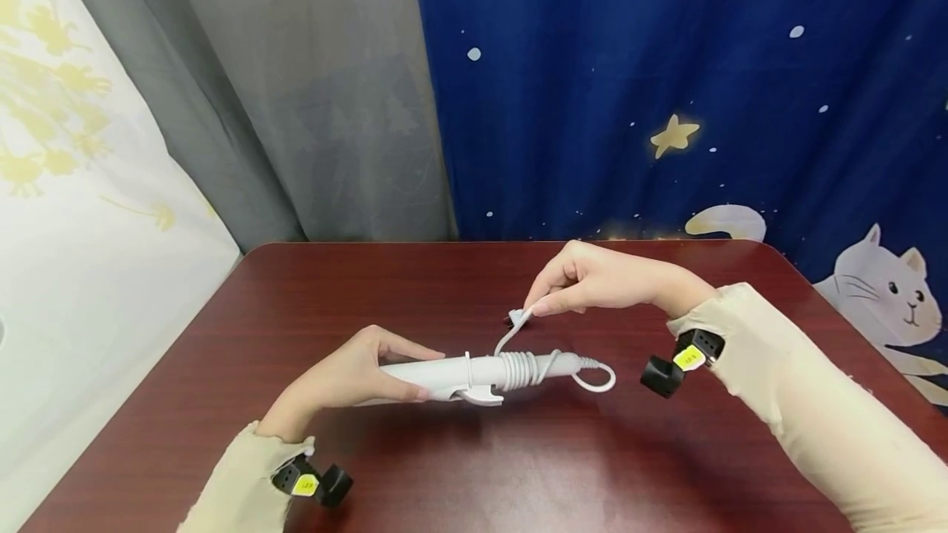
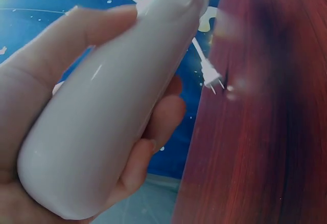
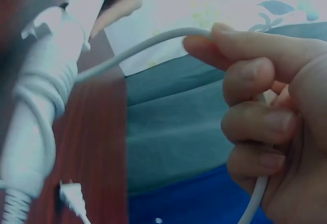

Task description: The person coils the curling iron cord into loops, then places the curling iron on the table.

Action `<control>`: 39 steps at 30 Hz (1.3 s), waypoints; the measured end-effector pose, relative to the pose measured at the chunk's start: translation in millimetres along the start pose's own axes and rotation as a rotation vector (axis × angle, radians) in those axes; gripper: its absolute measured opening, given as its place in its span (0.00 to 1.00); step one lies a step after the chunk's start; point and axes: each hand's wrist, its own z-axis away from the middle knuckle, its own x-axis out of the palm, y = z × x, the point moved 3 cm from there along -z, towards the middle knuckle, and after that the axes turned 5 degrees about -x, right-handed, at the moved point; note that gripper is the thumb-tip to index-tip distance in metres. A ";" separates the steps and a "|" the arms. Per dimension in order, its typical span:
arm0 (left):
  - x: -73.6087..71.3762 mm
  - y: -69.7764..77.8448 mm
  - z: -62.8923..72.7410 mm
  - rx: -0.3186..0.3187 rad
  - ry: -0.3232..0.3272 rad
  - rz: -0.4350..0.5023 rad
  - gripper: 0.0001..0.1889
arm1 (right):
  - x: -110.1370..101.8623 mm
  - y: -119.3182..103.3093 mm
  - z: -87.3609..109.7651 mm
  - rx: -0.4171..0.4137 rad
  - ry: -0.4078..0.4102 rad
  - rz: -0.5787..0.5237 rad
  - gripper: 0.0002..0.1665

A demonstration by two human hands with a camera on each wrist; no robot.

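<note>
My left hand [image 1: 359,370] grips the thick, rounded end of a white curling iron [image 1: 437,374], thumb on one side and fingers round the other. The iron lies level above the table, with its clip lever [image 1: 480,396] facing me. Several turns of white cord [image 1: 521,370] circle its handle, and a small loop leaves the handle's tip. Up and to the right, my right hand [image 1: 592,276] pinches the cord between thumb and forefinger; its other fingers curl round the cord in the right wrist view. The two-pin plug [image 2: 211,75] dangles at the cord's free end.
The dark red wooden table [image 1: 400,286] reaches back to a grey curtain [image 1: 326,146] and a blue curtain [image 1: 563,105] with stars. A white cloth [image 1: 89,270] with yellow prints hangs along the left edge. Black cameras are strapped to both sleeved wrists.
</note>
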 end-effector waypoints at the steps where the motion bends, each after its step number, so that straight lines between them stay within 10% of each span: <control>1: -0.2 -0.6 -0.4 -0.012 0.022 -0.008 0.20 | 0.4 -1.4 0.9 -0.010 -0.009 0.017 0.09; 24: -10.8 0.2 -1.3 -0.161 0.468 0.161 0.24 | 14.1 13.9 25.1 0.105 0.048 0.111 0.18; 39: -9.4 18.0 -0.9 -0.073 0.448 0.357 0.25 | 32.5 41.6 31.2 -0.101 0.244 0.150 0.21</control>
